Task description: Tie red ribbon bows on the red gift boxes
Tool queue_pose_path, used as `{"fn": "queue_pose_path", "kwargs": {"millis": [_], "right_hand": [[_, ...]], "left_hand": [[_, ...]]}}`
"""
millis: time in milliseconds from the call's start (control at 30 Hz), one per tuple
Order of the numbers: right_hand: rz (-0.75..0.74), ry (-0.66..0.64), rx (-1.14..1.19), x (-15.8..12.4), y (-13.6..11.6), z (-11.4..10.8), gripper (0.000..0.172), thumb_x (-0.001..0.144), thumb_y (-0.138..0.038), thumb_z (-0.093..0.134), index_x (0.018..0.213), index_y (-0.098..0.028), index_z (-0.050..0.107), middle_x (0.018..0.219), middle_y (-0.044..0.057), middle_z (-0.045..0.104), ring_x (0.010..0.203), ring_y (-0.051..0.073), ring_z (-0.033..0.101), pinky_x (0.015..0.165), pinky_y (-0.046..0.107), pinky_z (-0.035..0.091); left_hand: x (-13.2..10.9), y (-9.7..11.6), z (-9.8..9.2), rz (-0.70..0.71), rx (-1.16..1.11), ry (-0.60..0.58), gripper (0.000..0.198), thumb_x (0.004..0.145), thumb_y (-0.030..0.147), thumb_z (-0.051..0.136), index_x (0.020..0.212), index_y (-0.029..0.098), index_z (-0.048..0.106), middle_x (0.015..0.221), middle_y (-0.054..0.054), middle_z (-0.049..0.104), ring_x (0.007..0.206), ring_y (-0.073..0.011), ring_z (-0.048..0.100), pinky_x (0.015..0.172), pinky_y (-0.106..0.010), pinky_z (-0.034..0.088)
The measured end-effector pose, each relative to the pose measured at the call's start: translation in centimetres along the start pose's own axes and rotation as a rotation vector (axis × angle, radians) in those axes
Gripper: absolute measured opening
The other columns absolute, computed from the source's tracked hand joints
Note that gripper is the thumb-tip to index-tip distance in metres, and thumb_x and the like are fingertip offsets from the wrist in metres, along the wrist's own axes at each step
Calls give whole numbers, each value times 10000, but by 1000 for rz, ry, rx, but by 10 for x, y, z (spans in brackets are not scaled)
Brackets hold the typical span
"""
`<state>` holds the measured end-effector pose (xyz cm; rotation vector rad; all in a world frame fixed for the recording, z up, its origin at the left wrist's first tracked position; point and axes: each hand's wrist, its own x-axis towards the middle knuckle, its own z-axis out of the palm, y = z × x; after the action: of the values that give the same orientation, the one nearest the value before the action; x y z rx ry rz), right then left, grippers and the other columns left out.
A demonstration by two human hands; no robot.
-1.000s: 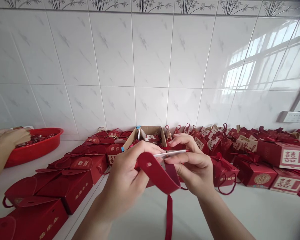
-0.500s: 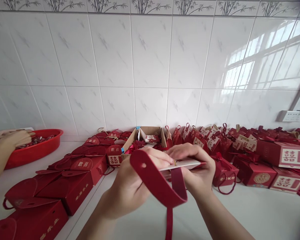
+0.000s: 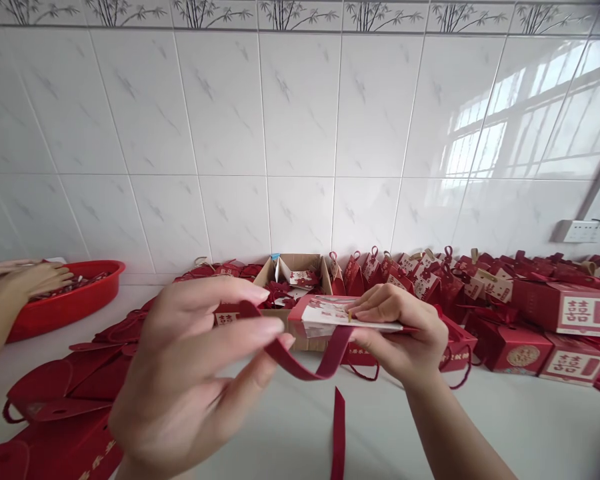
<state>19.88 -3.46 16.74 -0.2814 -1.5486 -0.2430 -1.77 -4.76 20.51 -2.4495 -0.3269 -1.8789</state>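
Note:
My right hand (image 3: pixel 403 327) grips a flat, folded red-and-white printed gift box (image 3: pixel 325 311), thumb below and fingers on top. A dark red strap (image 3: pixel 305 369) curves down from the box's underside toward the left. My left hand (image 3: pixel 195 373) has the free end of this strap between its fingers, palm turned toward me. Below them a strip of red ribbon (image 3: pixel 338 433) lies on the white counter (image 3: pixel 290 427). Behind my hands stands an open cardboard box (image 3: pixel 307 339) with printed cards and red pieces in it.
Red boxes (image 3: pixel 55 433) line the left side. Several small tagged boxes (image 3: pixel 425 283) and larger red boxes (image 3: pixel 563 308) crowd the right. At far left, another person's hands (image 3: pixel 25 280) are over a red basin (image 3: pixel 95 293). A tiled wall (image 3: pixel 300 120) closes the back.
My left hand has moved left and toward me, away from the flat box, drawing the strap's end along. More of the box's printed face shows. My right hand still grips it.

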Motion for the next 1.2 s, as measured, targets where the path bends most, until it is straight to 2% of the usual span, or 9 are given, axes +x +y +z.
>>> {"fn": "queue_pose_path", "kwargs": {"millis": [100, 167, 267, 400, 467, 533, 667, 900, 1200], "right_hand": [[-27, -52, -33, 1, -1, -1, 171, 726, -216, 768, 734, -161, 606, 628, 28, 619, 566, 157, 606, 488, 299, 516], [-71, -105, -73, 2, -2, -2, 179, 721, -220, 775, 746, -160, 608, 608, 22, 613, 558, 156, 602, 500, 304, 506], [-130, -157, -128, 2, -2, -2, 186, 730, -235, 770, 757, -159, 603, 584, 16, 605, 548, 156, 598, 505, 305, 489], [-149, -192, -123, 3, -2, 0, 203, 740, -251, 765, 729, -159, 585, 582, 14, 610, 538, 145, 595, 507, 299, 473], [-160, -212, -102, 4, -3, 1, 225, 744, -267, 764, 707, -155, 572, 580, 16, 612, 531, 139, 594, 505, 296, 466], [-170, -223, -90, 4, -4, 2, 240, 747, -282, 761, 703, -150, 566, 575, 17, 611, 524, 136, 595, 504, 294, 461], [-184, -231, -92, 3, -4, 3, 246, 747, -297, 762, 722, -158, 561, 576, 8, 624, 508, 128, 591, 508, 293, 466], [-171, -217, -51, 2, -4, 5, 232, 771, -303, 739, 724, -161, 562, 572, 12, 615, 498, 130, 578, 489, 294, 457], [-156, -218, -50, 0, -6, 5, 195, 805, -302, 701, 746, -182, 559, 590, 1, 594, 511, 120, 550, 493, 284, 457]], "left_hand": [[0, 2, -2, 150, 245, 30, 287, 753, 29, 613, 855, 290, 671, 1060, -15, 498, 962, -179, 515, 842, -354, 512], [-1, 2, 0, 113, 260, 48, 308, 776, 43, 610, 927, 302, 681, 1055, -16, 496, 926, -163, 530, 790, -322, 504], [-4, 0, 6, 42, 216, -58, 408, 786, 15, 587, 1084, 285, 663, 1042, -26, 536, 859, -143, 559, 694, -271, 492], [-7, -1, 12, -77, 63, -250, 400, 819, 10, 545, 1126, 247, 643, 994, -26, 625, 861, -144, 605, 713, -242, 502], [-7, 0, 15, -144, 17, -246, 335, 828, 56, 574, 1093, 251, 636, 941, -6, 667, 809, -138, 623, 686, -228, 499], [-7, 0, 18, -205, 16, -229, 244, 830, 95, 598, 1014, 252, 628, 829, 27, 673, 661, -105, 595, 589, -201, 468], [-6, 1, 21, -271, -12, -291, 127, 840, 125, 601, 895, 238, 619, 612, 69, 574, 480, -65, 455, 439, -176, 358], [-1, 3, 21, -328, -164, -358, 112, 852, 126, 586, 887, 225, 623, 679, 41, 615, 538, -77, 514, 461, -163, 397], [-2, 2, 24, -336, -210, -329, 132, 843, 123, 609, 888, 243, 640, 677, 52, 622, 522, -69, 485, 452, -166, 380]]}}
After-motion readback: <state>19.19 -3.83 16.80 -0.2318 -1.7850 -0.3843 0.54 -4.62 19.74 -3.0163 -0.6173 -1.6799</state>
